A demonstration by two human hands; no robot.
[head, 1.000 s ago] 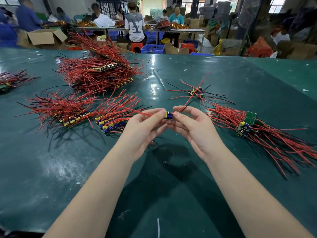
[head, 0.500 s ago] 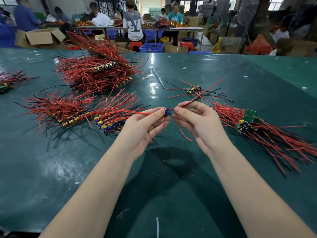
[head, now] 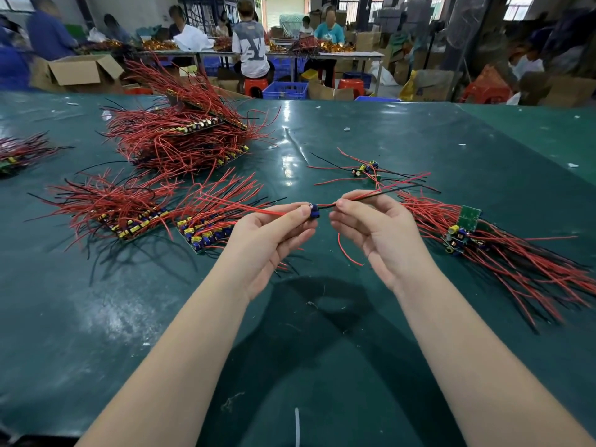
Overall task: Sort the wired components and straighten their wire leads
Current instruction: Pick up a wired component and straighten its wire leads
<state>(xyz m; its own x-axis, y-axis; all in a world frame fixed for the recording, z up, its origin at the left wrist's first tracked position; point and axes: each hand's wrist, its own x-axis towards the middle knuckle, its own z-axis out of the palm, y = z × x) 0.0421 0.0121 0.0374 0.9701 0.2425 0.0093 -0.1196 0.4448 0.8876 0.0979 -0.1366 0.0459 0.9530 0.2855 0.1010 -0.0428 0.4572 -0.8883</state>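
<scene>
A small blue wired component (head: 313, 211) hangs above the green table, pinched at its left side by my left hand (head: 269, 240). My right hand (head: 380, 235) pinches the red and black leads (head: 387, 192) that run right and up from it. Another red lead (head: 258, 208) points left past my left thumb, and one curls down below my right palm (head: 346, 251). A sorted pile of components with red leads (head: 503, 250) lies right of my right hand. A few loose components (head: 366, 169) lie behind my hands.
Several piles of boards with red leads lie on the left: two flat rows (head: 129, 214) (head: 206, 230), a big heap (head: 180, 137) behind them, a small one at the left edge (head: 19, 153). People sit at tables beyond the far edge. The green table (head: 322, 350) spreads below my arms.
My hands have drawn apart. The right hand slid rightward along the leads, away from the component, and the leads now stretch straighter between the two hands.
</scene>
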